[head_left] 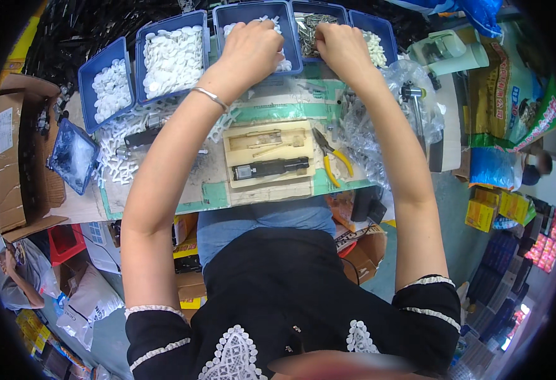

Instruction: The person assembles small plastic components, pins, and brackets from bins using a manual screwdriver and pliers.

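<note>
My left hand reaches over a blue bin of small white plastic parts, its fingers curled inward; anything in them is hidden. Over the neighbouring bin of thin metal pieces, my right hand has its fingers closed at the pile's right side, and I cannot make out what they hold. Nearer me, a cream fixture block with shaped recesses lies on the table. A black elongated part rests in its front recess. Yellow-handled pliers lie just right of the block.
Bins of white discs, smaller white pieces and cream bits flank the hands. White branched parts are heaped at left, near a cardboard box. Clear plastic bags and a hammer lie right.
</note>
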